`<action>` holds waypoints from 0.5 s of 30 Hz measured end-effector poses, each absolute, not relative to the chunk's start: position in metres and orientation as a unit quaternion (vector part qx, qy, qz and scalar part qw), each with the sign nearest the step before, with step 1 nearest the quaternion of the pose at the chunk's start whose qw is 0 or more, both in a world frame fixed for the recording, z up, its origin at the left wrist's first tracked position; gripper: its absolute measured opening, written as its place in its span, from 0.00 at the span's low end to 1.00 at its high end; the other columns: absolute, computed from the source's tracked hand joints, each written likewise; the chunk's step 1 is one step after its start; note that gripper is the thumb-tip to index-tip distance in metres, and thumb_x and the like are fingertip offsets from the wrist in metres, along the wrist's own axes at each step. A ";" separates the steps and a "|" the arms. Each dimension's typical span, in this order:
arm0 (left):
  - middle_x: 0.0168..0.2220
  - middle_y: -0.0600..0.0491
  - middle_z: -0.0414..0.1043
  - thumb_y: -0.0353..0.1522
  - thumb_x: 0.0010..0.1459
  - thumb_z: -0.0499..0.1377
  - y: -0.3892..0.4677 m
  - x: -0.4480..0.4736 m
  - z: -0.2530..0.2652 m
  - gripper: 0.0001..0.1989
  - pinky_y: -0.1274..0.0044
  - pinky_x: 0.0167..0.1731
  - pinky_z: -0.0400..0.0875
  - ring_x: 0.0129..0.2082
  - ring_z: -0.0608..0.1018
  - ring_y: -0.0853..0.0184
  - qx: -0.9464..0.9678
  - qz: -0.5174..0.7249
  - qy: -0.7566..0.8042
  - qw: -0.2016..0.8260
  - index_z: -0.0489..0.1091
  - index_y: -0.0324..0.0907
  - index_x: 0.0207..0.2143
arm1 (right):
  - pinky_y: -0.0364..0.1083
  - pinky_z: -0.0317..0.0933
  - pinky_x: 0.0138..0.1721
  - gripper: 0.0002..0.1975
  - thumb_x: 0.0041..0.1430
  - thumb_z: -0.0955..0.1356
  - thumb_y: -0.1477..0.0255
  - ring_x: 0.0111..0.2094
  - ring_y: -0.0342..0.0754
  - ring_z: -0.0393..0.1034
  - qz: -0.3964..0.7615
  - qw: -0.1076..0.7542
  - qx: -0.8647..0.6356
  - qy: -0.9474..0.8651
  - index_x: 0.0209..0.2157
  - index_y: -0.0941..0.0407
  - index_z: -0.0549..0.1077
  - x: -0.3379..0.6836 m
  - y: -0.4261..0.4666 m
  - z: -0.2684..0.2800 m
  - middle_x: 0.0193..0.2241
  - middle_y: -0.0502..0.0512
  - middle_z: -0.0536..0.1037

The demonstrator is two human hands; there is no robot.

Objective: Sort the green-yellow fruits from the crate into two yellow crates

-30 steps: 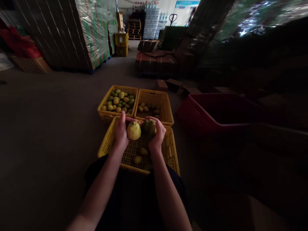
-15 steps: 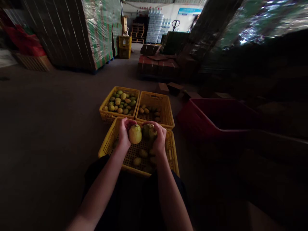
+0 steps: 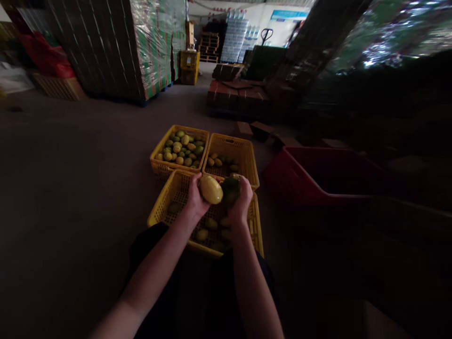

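My left hand [image 3: 197, 200] is closed around a pale yellow oval fruit [image 3: 211, 189], smooth and shiny, its exact kind unclear. Beside it my right hand [image 3: 242, 200] grips a dark green fruit [image 3: 231, 189], partly hidden by the fingers and shadow. Both are held close together over the near yellow crate [image 3: 158, 207], a plastic one with holes in its walls and floor. Several green-yellow fruits lie inside this crate, among them one fruit [image 3: 202, 235] near its front side. My right forearm covers part of the contents.
Behind stand two more yellow crates: the left crate [image 3: 154, 163] full of fruit, the right crate [image 3: 253, 162] holding several. A red bin [image 3: 307, 175] is to the right. Farther off are wrapped pallet stacks [image 3: 151, 47], flattened cartons [image 3: 236, 94] and a pallet jack handle [image 3: 266, 35].
The yellow fruit in my left hand has turned from end-on to lying sideways. Both hands have shifted slightly right, and the green fruit has rotated in my right hand. The view has swung slightly left.
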State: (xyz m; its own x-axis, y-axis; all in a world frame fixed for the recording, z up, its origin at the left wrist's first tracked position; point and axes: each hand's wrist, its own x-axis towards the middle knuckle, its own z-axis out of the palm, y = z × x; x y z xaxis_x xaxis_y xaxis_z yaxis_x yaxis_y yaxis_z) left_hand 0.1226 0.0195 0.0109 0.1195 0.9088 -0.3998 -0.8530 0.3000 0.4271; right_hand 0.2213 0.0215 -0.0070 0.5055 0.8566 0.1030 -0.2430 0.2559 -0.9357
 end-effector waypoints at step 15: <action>0.32 0.54 0.75 0.42 0.61 0.54 0.037 0.092 0.012 0.13 0.79 0.36 0.72 0.32 0.77 0.70 -0.064 0.737 0.247 0.626 0.71 0.43 0.35 | 0.41 0.63 0.35 0.23 0.39 0.76 0.69 0.31 0.43 0.69 0.576 0.567 -0.413 -0.419 0.41 0.53 0.75 0.199 0.020 -0.017 0.31 0.46 0.77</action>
State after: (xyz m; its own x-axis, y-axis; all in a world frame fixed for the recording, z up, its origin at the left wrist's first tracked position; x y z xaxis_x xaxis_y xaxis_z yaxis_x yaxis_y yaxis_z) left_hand 0.0917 0.0366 0.0122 -0.2082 0.8909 -0.4036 -0.9543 -0.0945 0.2836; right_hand 0.1993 0.0201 -0.0171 -0.0154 0.9999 0.0006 -0.3076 -0.0042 -0.9515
